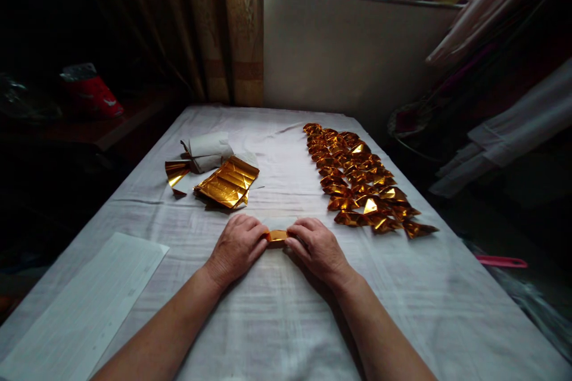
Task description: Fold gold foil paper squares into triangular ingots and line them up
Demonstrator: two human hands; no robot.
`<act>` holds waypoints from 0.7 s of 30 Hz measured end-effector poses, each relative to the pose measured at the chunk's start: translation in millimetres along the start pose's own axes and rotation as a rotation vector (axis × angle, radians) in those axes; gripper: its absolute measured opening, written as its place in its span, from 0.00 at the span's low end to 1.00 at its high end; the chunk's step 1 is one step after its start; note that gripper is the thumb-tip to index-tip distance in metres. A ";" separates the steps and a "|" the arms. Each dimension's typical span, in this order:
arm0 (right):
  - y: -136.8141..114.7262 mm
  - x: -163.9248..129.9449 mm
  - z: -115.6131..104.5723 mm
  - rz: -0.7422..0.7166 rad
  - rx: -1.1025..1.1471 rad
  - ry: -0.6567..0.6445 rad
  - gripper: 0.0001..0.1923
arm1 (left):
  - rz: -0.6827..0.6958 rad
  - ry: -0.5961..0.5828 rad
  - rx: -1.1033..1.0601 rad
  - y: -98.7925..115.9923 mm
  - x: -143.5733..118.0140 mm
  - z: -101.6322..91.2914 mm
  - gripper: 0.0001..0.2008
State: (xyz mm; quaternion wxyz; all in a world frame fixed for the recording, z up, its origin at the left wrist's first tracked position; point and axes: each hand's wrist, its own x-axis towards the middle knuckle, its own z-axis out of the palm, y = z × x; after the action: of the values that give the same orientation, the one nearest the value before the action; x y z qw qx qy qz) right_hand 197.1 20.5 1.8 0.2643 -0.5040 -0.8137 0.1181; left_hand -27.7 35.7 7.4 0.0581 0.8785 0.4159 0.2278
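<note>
Between my two hands, at the middle of the cloth-covered table, is a small strip of folded gold foil paper. My left hand pinches its left end, and my right hand pinches its right end. The fingers partly hide both ends. Just beyond my left hand lies a stack of gold foil sheets with creases across them. Off to the right, rows of folded gold foil ingots cover part of the table.
A white roll and a curled gold scrap lie behind the stack. At left is a printed paper sheet. A curtain and wall stand behind the table; clothes hang at right.
</note>
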 end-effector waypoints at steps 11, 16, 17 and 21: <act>7.2 -0.7 4.5 0.135 -0.023 0.024 0.08 | -0.074 0.011 -0.056 2.3 -0.8 3.9 0.12; 4.4 1.3 8.7 0.190 -0.048 0.060 0.09 | -0.143 0.043 -0.061 3.9 0.1 6.8 0.09; 3.8 1.7 9.8 0.199 -0.054 0.074 0.08 | -0.154 0.054 -0.051 4.2 0.0 8.4 0.08; 2.0 2.5 13.9 0.233 -0.071 0.134 0.07 | -0.168 0.080 0.035 4.8 -0.4 14.9 0.08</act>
State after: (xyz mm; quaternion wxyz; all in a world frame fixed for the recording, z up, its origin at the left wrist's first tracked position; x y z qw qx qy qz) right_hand 190.1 24.7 -9.9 0.2845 -0.6108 -0.7339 0.0853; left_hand -17.8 33.6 -4.6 0.0449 0.8315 0.4941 0.2498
